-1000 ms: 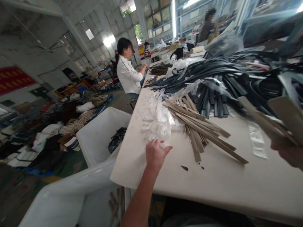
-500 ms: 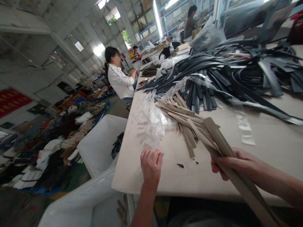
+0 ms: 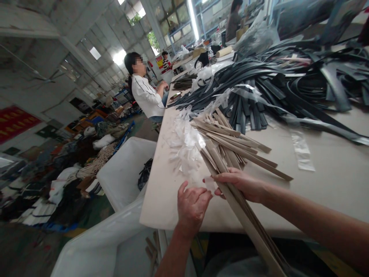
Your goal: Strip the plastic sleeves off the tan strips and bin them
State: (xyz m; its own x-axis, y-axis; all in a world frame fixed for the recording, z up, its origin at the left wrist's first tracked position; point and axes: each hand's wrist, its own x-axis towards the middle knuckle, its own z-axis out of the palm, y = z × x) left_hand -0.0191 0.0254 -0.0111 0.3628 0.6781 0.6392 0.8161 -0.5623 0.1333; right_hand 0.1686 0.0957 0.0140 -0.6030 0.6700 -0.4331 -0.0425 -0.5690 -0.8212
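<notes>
My right hand [image 3: 242, 184] is wrapped round a bundle of long flat tan strips [image 3: 245, 215], which slants from mid-table down past the near edge. Close on its left, my left hand [image 3: 192, 206] pinches a short piece of clear plastic film [image 3: 211, 185] between thumb and fingers. The film reaches to the side of the bundle, by the right hand's fingertips. Beyond the hands lies a loose pile of similar tan strips [image 3: 248, 148]. Crumpled clear plastic film [image 3: 187, 140] is heaped left of that pile.
Long black strips [image 3: 230, 86] cover the far part of the pale table [image 3: 325, 196]. A flat plastic piece [image 3: 302, 150] lies at right. White bins [image 3: 123, 169] stand against the table's left side. A person in a white jacket [image 3: 147, 96] sits farther along that side.
My right hand has brought the tan bundle leftward, off the pile, beside my left hand. The left hand has shifted slightly right and now pinches film that stretches towards the bundle.
</notes>
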